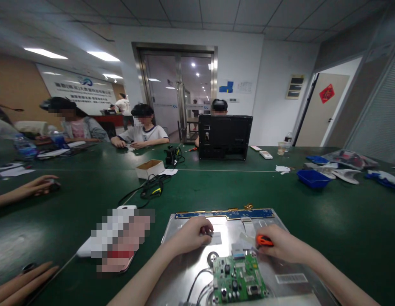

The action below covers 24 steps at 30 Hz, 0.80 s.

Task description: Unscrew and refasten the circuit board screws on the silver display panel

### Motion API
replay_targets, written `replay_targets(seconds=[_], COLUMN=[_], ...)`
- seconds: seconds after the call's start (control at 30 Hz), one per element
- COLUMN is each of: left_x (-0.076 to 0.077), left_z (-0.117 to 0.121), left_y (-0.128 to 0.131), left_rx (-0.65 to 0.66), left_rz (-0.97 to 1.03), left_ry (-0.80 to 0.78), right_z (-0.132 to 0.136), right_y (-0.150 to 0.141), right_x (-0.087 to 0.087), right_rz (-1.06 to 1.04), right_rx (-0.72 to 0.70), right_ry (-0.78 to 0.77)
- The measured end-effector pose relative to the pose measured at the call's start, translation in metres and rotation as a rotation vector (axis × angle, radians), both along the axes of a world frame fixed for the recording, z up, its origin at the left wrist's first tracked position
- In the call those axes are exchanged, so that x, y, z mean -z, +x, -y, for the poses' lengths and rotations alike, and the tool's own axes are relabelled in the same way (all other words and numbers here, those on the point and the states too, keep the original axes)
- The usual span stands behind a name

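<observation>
1. One metal panel (227, 226) lies flat on the green table (197, 191), right under both hands, with one green circuit board (237, 278) and a blue strip (251, 214) along its far edge.
2. Right hand (277, 240) has an orange tool (264, 241) gripped in its fingers — tip's hard to make out.
3. Left hand (200, 229) has curled fingers near a label (216, 238); something dark's at the fingertips, can't tell if it's pinched.
4. Panel's near end is cut off, and one black casing (225, 138) hides most of a person.
5. One small box (153, 171), one blue tray (314, 182) — can't make out what's inside.
</observation>
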State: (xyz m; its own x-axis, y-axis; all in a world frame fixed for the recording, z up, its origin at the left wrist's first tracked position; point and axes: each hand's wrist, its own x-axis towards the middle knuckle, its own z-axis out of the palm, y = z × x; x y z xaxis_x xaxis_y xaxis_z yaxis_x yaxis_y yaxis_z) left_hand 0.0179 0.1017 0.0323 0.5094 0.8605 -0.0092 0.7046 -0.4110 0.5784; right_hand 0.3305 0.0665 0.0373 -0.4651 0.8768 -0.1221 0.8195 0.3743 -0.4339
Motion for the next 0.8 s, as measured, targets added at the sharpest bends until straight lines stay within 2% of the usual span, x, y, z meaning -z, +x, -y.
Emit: replay_targets(seconds=[0.27,0.37,0.5,0.67,0.8], left_x=[-0.001,-0.001,0.002,0.008,0.008], left_z=[-0.003,-0.004,-0.003,-0.003,-0.005], left_y=[-0.006,-0.008,-0.005,0.001,-0.002], left_rx=[0.008,0.001,0.027,0.075,0.096], left_rz=[0.015,0.020,0.015,0.004,-0.002], left_ry=[-0.012,0.005,0.023,0.043,0.039], right_z=[-0.002,-0.009,-0.023,-0.035,-0.038], right_y=[-0.009,-0.026,-0.064,-0.109,-0.122], right_x=[-0.004,-0.012,-0.018,-0.008,0.004], right_rz=[0.043,0.014,-0.010,-0.021,-0.034], right_rx=[-0.005,-0.011,-0.019,-0.064,-0.072], right_ry=[0.091,0.128,0.163,0.155,0.134])
